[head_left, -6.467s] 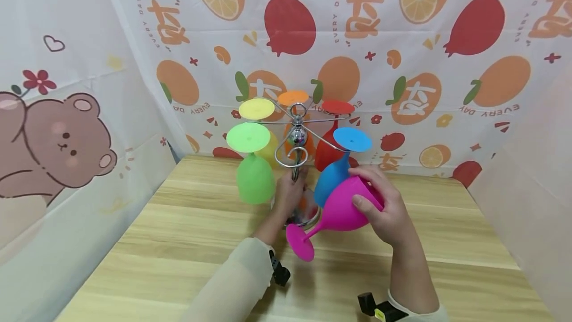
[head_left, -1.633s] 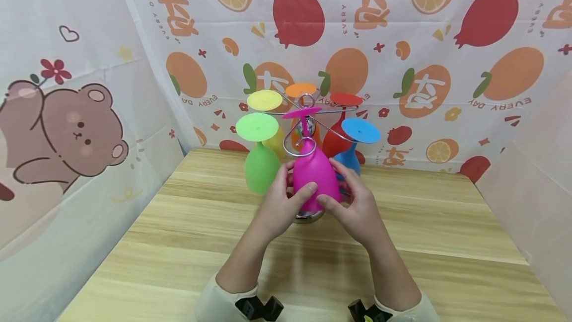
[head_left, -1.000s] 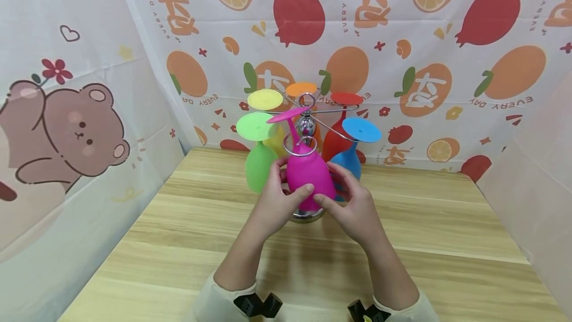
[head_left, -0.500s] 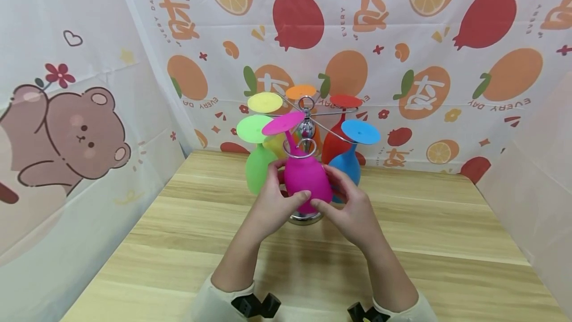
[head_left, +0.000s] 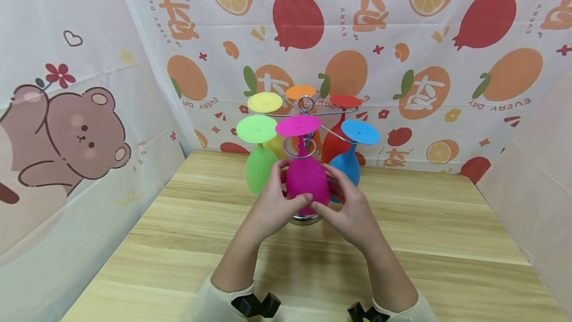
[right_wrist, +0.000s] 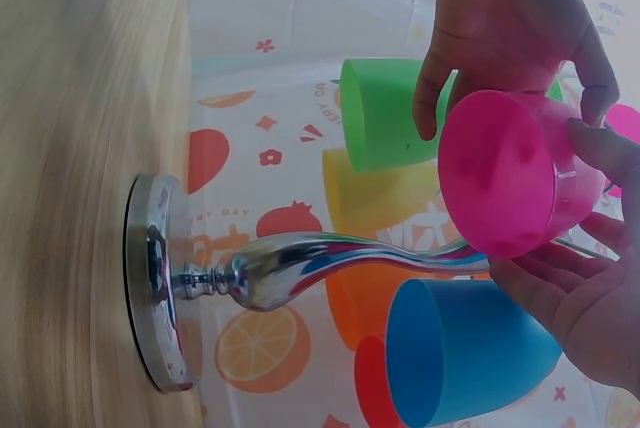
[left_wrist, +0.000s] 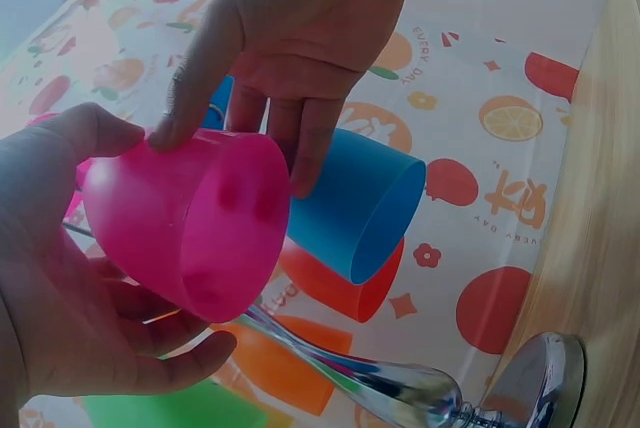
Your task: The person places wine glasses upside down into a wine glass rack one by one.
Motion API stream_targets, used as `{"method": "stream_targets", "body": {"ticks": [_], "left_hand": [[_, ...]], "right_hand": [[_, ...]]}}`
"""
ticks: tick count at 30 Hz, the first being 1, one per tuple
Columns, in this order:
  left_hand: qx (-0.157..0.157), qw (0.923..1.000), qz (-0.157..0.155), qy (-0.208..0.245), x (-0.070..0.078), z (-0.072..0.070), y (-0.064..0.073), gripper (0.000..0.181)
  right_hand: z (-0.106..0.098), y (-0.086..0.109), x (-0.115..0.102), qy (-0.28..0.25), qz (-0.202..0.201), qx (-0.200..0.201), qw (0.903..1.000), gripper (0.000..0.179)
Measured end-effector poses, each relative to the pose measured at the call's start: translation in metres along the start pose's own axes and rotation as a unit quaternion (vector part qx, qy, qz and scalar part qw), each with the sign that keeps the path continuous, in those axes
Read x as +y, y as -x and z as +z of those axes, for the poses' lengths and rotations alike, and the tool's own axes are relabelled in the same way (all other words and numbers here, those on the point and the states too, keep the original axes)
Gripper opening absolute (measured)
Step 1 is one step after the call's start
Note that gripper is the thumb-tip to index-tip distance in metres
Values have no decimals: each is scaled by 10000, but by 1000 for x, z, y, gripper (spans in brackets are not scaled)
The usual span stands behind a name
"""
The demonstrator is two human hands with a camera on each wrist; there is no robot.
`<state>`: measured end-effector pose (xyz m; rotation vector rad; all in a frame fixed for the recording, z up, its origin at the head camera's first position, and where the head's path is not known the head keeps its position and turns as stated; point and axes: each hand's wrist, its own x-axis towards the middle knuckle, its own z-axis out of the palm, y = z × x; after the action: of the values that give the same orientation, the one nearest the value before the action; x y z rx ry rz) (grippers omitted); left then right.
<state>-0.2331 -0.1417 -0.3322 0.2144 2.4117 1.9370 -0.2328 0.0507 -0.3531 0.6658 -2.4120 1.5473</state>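
A magenta plastic goblet (head_left: pixel 307 183) hangs upside down at the front of a chrome stemware rack (head_left: pixel 306 218), its stem within a wire loop and its round foot above. From the left, my left hand (head_left: pixel 273 207) holds its bowl between thumb and fingers. My right hand (head_left: pixel 350 207) holds the opposite side, the two thumbs close together in front. Beside my left fingers is a green goblet (head_left: pixel 260 168); a blue goblet (head_left: pixel 346 165) hangs just behind my right fingers. In the right wrist view the magenta bowl's open mouth (right_wrist: pixel 497 173) faces the table.
Yellow (head_left: pixel 264 102), orange (head_left: pixel 301 92) and red (head_left: pixel 336 140) goblets hang upside down on the rack's far arms. The rack stands on a wooden table (head_left: pixel 424 242). A fruit-print cloth (head_left: pixel 357 39) closes off the back, and a bear-print cloth (head_left: pixel 76 133) the left.
The magenta goblet, earlier tilted sideways in my right hand, now hangs inverted between both hands. Its foot leaned left, then came upright. My left hand has left the rack's post for the bowl.
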Motion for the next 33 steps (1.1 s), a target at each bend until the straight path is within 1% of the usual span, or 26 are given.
{"method": "stream_targets", "body": {"ticks": [10,15,20,27,33], "left_hand": [[-7,9999,10,-144,-1,0,-1,87],[-53,9998,-7,-171,-3,0,-1,90],[-72,9997,134,-171,-3,0,-1,91],[-67,9988,323,-363,-3,1,0,93],[-115,9980,430,-455,-4,0,-1,95]], "right_hand": [[0,-1,-1,127,10,-17,9999,79],[0,0,2,240,15,-67,9997,80],[0,0,3,309,67,-131,9994,84],[0,-2,2,436,93,-242,9987,88],[0,-2,3,477,68,-263,9985,91]]}}
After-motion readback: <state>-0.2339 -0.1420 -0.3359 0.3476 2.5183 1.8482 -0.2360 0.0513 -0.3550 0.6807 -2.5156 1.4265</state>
